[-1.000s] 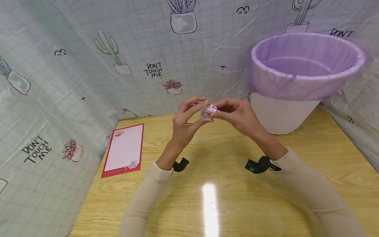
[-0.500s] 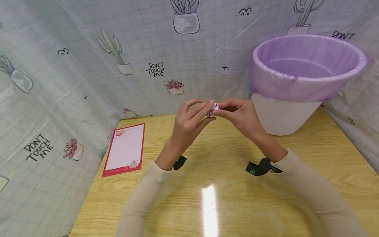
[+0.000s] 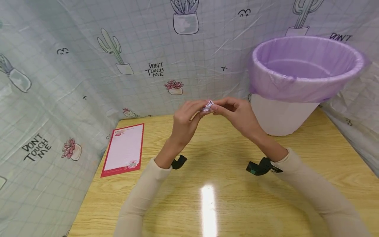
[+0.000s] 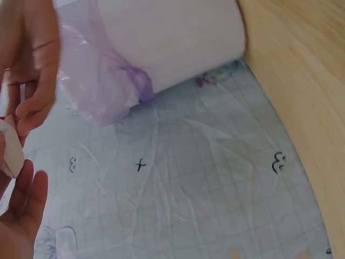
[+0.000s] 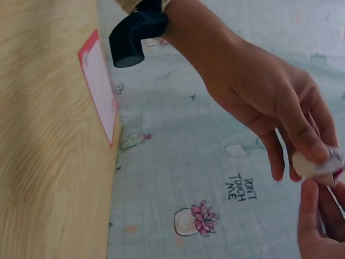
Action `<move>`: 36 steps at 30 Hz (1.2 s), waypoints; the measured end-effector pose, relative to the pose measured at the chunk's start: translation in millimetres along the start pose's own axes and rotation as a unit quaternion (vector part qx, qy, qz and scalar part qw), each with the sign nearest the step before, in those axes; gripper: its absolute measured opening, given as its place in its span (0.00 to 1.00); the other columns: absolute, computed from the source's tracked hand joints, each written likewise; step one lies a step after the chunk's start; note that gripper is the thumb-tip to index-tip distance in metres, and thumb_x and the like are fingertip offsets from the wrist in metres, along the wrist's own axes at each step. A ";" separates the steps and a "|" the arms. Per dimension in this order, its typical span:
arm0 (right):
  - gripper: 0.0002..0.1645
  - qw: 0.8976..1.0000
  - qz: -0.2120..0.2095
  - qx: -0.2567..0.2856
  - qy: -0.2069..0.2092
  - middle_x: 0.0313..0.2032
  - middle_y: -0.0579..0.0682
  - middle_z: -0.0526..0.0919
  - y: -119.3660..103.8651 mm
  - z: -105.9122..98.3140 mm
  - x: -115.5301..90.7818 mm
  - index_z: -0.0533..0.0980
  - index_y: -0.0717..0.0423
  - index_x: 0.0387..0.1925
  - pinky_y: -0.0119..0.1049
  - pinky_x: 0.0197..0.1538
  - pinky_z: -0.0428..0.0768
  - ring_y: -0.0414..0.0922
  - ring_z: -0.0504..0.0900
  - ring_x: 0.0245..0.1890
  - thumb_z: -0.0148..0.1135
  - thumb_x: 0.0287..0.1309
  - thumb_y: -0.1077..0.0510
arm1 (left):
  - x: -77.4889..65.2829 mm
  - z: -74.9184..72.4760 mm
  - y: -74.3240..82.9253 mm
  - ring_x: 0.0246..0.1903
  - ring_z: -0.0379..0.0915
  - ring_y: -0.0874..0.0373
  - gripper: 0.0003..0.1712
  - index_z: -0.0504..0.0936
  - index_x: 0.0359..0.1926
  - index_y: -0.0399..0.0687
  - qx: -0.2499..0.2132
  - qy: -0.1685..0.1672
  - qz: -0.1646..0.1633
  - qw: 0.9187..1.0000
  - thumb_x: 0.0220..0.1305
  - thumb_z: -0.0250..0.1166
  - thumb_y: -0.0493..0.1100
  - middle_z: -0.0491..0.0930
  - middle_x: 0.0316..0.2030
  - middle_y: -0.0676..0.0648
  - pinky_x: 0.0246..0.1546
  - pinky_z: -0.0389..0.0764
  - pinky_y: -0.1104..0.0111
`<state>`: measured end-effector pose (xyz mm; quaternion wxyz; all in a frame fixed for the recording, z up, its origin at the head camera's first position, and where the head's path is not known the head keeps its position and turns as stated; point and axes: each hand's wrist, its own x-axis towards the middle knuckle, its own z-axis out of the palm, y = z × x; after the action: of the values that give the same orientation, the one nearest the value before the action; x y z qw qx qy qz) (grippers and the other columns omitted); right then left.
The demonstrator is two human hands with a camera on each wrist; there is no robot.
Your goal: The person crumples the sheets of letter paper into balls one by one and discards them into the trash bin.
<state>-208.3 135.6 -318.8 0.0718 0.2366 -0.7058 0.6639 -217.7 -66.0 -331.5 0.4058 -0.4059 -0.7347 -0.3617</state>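
Note:
A small crumpled wad of paper [image 3: 209, 106], pale with purplish and pink marks, is held up over the table between both hands. My left hand [image 3: 185, 121] pinches it from the left, the thumb below and the fingers over it. From the other side my right hand [image 3: 237, 113] grips it between thumb and fingertips. In the right wrist view the left thumb lies on the paper wad [image 5: 307, 166], with the right fingers close under it. The left wrist view shows only part of the paper wad [image 4: 12, 154] at its left edge.
A white bin [image 3: 284, 115] with a purple bag [image 3: 284, 89] over its rim stands at the back right. A red-bordered sheet of paper [image 3: 124, 148] lies on the wooden table [image 3: 231, 197] at the left. A cactus-print cloth [image 3: 207, 49] hangs behind and at the sides.
My left fingers have closed in from a looser hold, pressing around the paper wad, and less of it shows. The right hand has kept its pinch with little movement.

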 end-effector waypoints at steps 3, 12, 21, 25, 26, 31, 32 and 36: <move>0.14 0.992 0.072 0.098 -0.045 0.47 0.53 0.86 -1.6 -6.5 2.4 0.83 0.63 0.50 0.38 0.55 0.84 0.47 0.87 0.46 0.68 0.66 0.61 | -0.4 -2.3 -0.6 0.46 0.83 0.49 0.17 0.85 0.52 0.34 -0.058 -0.010 -0.032 0.998 0.61 0.71 0.30 0.87 0.46 0.40 0.50 0.82 0.64; 0.11 0.998 0.007 0.064 -0.003 0.41 0.50 0.89 5.5 -6.4 3.9 0.86 0.64 0.45 0.31 0.46 0.85 0.44 0.87 0.41 0.72 0.58 0.69 | -1.1 1.3 2.9 0.52 0.82 0.48 0.28 0.77 0.63 0.30 -0.162 -0.037 -0.121 0.979 0.61 0.70 0.28 0.80 0.57 0.34 0.53 0.84 0.65; 0.08 0.989 -0.132 -0.058 0.045 0.33 0.57 0.88 8.9 -1.1 -1.7 0.88 0.64 0.37 0.25 0.33 0.81 0.37 0.84 0.29 0.72 0.54 0.72 | -0.8 1.9 -0.6 0.45 0.86 0.48 0.18 0.85 0.52 0.30 -0.106 -0.026 -0.068 0.992 0.61 0.70 0.28 0.86 0.47 0.35 0.47 0.85 0.69; 0.10 0.989 -0.133 -0.050 0.042 0.34 0.56 0.89 9.4 -4.5 -3.4 0.88 0.63 0.39 0.27 0.37 0.83 0.39 0.86 0.32 0.71 0.54 0.74 | 1.8 3.9 -0.6 0.43 0.86 0.48 0.16 0.86 0.50 0.31 -0.134 -0.018 -0.079 0.988 0.60 0.71 0.29 0.86 0.46 0.36 0.45 0.86 0.67; 0.11 0.990 -0.131 -0.046 0.040 0.34 0.55 0.88 9.9 -5.5 -3.7 0.88 0.63 0.39 0.27 0.37 0.84 0.39 0.86 0.32 0.71 0.54 0.75 | 2.0 4.0 -0.1 0.44 0.86 0.48 0.16 0.86 0.50 0.30 -0.153 -0.020 -0.090 0.984 0.59 0.71 0.28 0.86 0.46 0.36 0.45 0.86 0.66; 0.13 0.987 -0.153 -0.048 0.031 0.35 0.56 0.88 13.7 -8.5 -4.8 0.87 0.65 0.40 0.30 0.40 0.86 0.39 0.87 0.36 0.71 0.52 0.77 | 1.4 2.6 5.1 0.50 0.82 0.44 0.20 0.82 0.52 0.24 -0.282 -0.030 -0.161 0.945 0.57 0.70 0.21 0.81 0.51 0.31 0.50 0.85 0.58; 0.14 0.985 -0.162 -0.049 0.031 0.35 0.57 0.88 14.2 -8.7 -4.9 0.87 0.66 0.40 0.30 0.40 0.86 0.39 0.87 0.36 0.71 0.51 0.78 | 1.5 2.3 6.2 0.51 0.81 0.44 0.21 0.81 0.53 0.23 -0.298 -0.032 -0.172 0.938 0.57 0.69 0.21 0.81 0.52 0.31 0.52 0.84 0.56; 0.15 0.980 -0.190 -0.047 0.030 0.36 0.58 0.88 15.7 -9.3 -4.4 0.87 0.68 0.39 0.33 0.42 0.86 0.40 0.88 0.38 0.70 0.49 0.81 | 3.1 2.4 9.0 0.55 0.80 0.46 0.18 0.82 0.53 0.23 -0.320 -0.033 -0.209 0.923 0.61 0.67 0.23 0.80 0.55 0.32 0.55 0.82 0.55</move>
<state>-213.1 145.8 -333.9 0.2290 0.3426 -0.6759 0.6109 -211.5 -59.3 -327.9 0.1446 -0.3631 -0.6609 -0.6406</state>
